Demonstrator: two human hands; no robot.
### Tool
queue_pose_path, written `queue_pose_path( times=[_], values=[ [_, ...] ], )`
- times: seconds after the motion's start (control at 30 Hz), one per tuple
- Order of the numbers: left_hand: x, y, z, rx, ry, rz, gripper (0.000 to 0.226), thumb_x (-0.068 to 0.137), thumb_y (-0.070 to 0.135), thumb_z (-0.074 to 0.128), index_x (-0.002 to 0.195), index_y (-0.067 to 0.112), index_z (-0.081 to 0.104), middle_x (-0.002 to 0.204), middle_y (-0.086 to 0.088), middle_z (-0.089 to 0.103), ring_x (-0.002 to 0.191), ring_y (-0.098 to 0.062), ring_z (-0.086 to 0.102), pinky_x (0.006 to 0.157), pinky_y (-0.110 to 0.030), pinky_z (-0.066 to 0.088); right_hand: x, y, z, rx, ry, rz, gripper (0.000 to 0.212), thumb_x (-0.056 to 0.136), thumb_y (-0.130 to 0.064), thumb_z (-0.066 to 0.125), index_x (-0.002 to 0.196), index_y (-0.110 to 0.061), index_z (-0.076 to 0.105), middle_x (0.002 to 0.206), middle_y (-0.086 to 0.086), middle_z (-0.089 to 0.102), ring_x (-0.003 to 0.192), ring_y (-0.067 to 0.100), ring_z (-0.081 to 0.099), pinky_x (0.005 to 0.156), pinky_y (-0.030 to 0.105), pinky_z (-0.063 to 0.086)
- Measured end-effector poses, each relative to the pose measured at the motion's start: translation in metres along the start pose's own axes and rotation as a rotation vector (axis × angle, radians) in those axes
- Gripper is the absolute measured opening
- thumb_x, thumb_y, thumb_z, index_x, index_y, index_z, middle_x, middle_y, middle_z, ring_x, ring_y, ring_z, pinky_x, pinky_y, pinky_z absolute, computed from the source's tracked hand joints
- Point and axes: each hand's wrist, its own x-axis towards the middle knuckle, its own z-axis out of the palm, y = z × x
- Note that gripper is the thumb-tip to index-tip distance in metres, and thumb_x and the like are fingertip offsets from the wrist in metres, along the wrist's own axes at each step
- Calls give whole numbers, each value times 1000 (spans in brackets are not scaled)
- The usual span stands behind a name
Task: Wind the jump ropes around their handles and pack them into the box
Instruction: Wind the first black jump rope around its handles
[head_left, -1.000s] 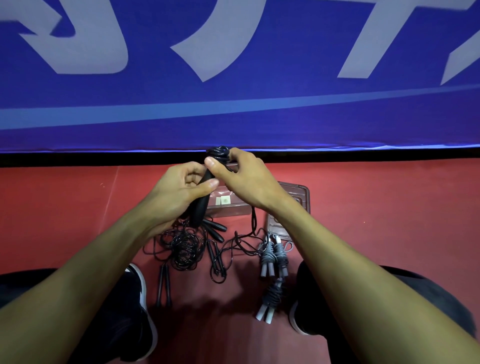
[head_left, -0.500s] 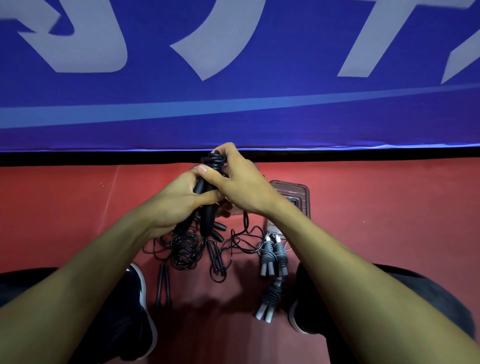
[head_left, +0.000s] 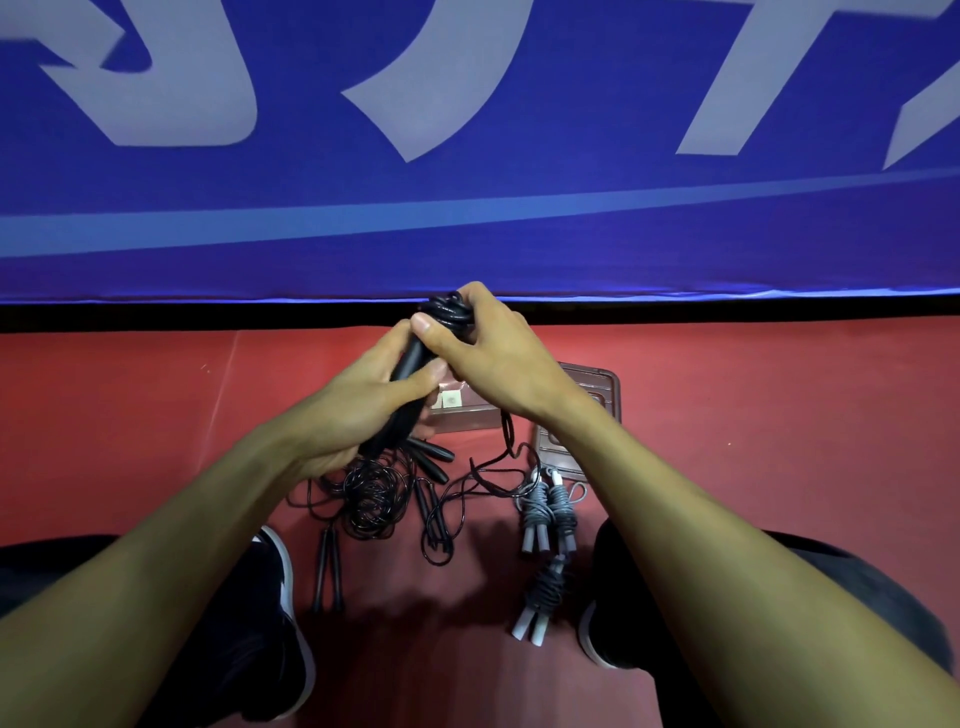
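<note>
My left hand (head_left: 358, 410) grips the black handles (head_left: 410, 364) of a jump rope, held up above the floor. My right hand (head_left: 493, 358) pinches the black rope coils (head_left: 449, 312) wound round the handles' top end; a loose strand (head_left: 506, 441) hangs from it to the floor. Beneath my hands sits the clear plastic box (head_left: 597, 382), partly hidden. More black ropes (head_left: 374, 499) lie tangled on the red floor, with loose black handles (head_left: 327, 571) at the left. Three grey ropes (head_left: 545, 512) lie wound up at the right.
A blue banner with pale lettering (head_left: 467, 156) stands close behind the box. My black shoes rest on either side, the left one (head_left: 280, 623) and the right one (head_left: 602, 613), close to the ropes. The red floor (head_left: 779, 415) stretches to both sides.
My right hand has carried the rope round the top of the handles, adding to the coil. Both hands shifted slightly down and back up; the handles stay in my left hand.
</note>
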Motion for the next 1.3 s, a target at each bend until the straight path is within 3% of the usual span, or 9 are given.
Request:
queue_pose_path(
  times=[0.1,0.2,0.33,0.47,0.57,0.73,0.87,1.07,1.3],
  values=[
    [1,2,3,-96,109,-71,34,102,44,45,126,26,60,90,-9,57,73,-15,56,65,-30,51,0,1,-1,1,25,29,41,98,-55,54,105,-15,51,81,-4,64,70,11,57,62,27,41],
    [3,4,1,-107,202,-65,34,108,29,39,111,7,65,86,-15,67,69,-19,58,54,-25,48,-1,1,-4,2,55,58,43,98,-58,52,106,-16,51,85,-1,66,71,12,58,61,27,41],
    [6,-3,-6,39,175,28,32,108,23,43,95,5,66,80,-6,68,74,-20,52,64,-29,40,-2,0,-5,6,59,75,47,97,-62,51,105,-16,51,83,-1,65,69,11,57,60,27,40],
    [7,-4,-12,52,172,83,22,94,26,63,106,8,67,91,-9,65,83,-17,59,79,-30,47,-1,2,-4,13,22,97,54,95,-67,50,113,-16,51,87,1,66,74,15,59,64,30,43],
    [8,-2,-16,101,263,121,9,92,12,71,99,9,68,86,-11,63,74,-11,60,70,-20,49,-1,5,-2,16,-16,115,54,93,-71,49,107,-18,53,82,0,66,73,15,59,67,33,46],
    [8,0,-14,120,291,106,18,88,15,76,98,5,64,87,-13,63,77,-17,59,69,-24,49,0,3,2,-39,11,51,51,94,-69,48,93,-18,57,87,3,72,83,17,66,79,39,54],
    [8,-2,-13,143,283,53,49,75,34,76,103,0,57,88,-13,64,81,-21,65,75,-44,60,1,-1,3,-34,46,21,46,96,-61,54,85,-17,63,83,4,72,79,17,65,74,36,52],
    [6,0,-13,140,208,97,22,93,17,70,115,11,67,100,-13,76,94,-27,75,89,-43,56,0,-2,2,-33,10,3,47,97,-55,57,84,-11,68,73,-1,71,62,2,58,61,19,44],
    [5,1,-5,-56,149,80,26,101,5,57,125,12,50,76,-14,59,67,-28,61,67,-39,59,-1,-1,1,-81,23,14,44,100,-54,52,74,-20,62,64,-12,56,57,-2,50,54,14,35]
  ],
)
